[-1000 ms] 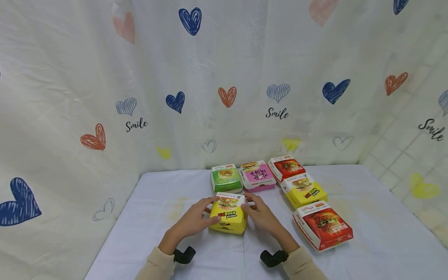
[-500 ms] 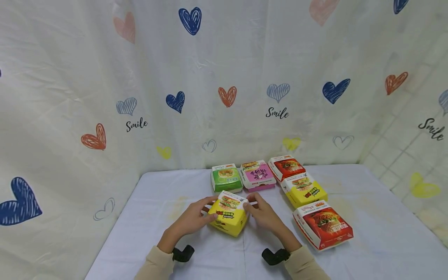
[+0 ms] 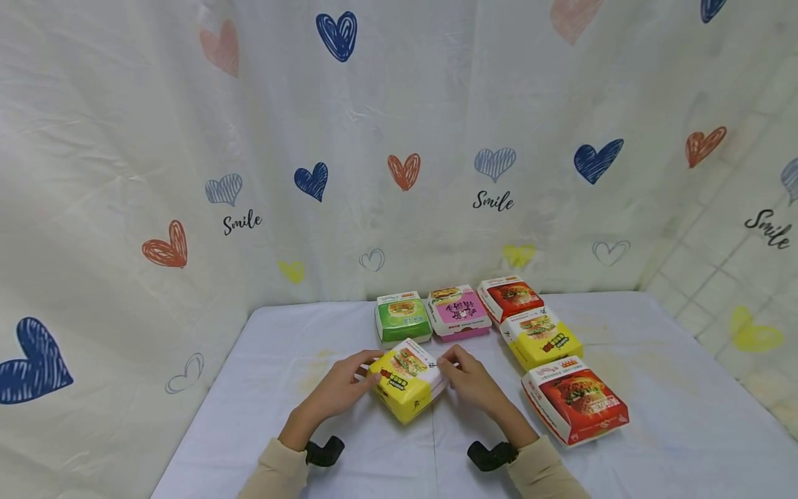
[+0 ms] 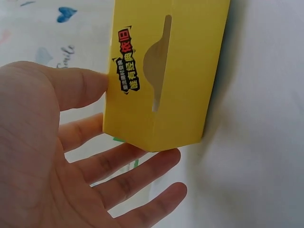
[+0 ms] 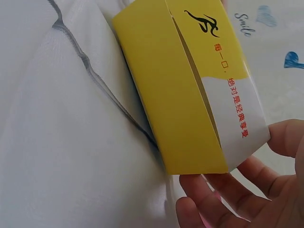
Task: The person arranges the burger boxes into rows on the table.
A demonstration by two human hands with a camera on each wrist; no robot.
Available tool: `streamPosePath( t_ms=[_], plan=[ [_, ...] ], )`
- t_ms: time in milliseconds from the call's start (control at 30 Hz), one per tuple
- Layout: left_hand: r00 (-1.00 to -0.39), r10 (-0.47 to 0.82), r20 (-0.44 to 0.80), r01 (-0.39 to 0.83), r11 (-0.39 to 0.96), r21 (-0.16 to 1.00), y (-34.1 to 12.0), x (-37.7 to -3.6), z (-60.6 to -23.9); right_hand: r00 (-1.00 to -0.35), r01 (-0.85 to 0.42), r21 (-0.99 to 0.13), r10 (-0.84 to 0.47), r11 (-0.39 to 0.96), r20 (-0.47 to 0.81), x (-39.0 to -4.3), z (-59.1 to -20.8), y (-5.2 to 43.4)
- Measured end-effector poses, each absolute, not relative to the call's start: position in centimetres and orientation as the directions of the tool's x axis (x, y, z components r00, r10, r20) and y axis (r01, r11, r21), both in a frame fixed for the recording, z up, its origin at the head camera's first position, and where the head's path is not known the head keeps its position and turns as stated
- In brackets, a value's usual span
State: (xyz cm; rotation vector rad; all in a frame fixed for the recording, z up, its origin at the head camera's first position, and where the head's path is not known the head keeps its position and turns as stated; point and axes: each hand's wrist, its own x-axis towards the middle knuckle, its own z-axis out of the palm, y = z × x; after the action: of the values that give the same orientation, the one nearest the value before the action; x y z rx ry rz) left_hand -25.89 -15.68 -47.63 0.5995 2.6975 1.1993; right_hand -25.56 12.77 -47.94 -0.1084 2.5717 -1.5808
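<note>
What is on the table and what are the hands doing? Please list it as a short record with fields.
held thing: yellow burger box, turned cornerwise to the person
left hand: fingers on the box's left side
right hand: fingers on its right side
other boxes: green box, pink box, small red box, second yellow box, large red box
surface: white tablecloth
backdrop: heart-print curtain

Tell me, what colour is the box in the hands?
Yellow box, white band on top; clearest in the head view.
</note>
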Motion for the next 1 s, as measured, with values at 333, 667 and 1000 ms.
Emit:
streamPosePath(
  t_ms=[333, 667, 1000],
  plan=[
    [-0.924, 0.377, 0.062, 0.301, 0.617, 0.727, -15.6, -25.9, -47.7, -0.979, -0.004, -0.911, -0.186, 0.412, -0.080, -25.7, -48.0, 12.8],
    [-0.952, 0.280, 0.127, 0.293, 0.700, 0.651, -14.9, -26.0, -48.0, -0.948, 0.025, -0.919, -0.282, 0.392, -0.146, -25.3, -47.6, 12.5],
    [-0.958, 0.259, 0.125, 0.276, 0.700, 0.659, -14.8, -25.9, -48.1, -0.935, 0.001, -0.925, -0.327, 0.379, -0.135, -25.0, -47.5, 12.5]
  ],
)
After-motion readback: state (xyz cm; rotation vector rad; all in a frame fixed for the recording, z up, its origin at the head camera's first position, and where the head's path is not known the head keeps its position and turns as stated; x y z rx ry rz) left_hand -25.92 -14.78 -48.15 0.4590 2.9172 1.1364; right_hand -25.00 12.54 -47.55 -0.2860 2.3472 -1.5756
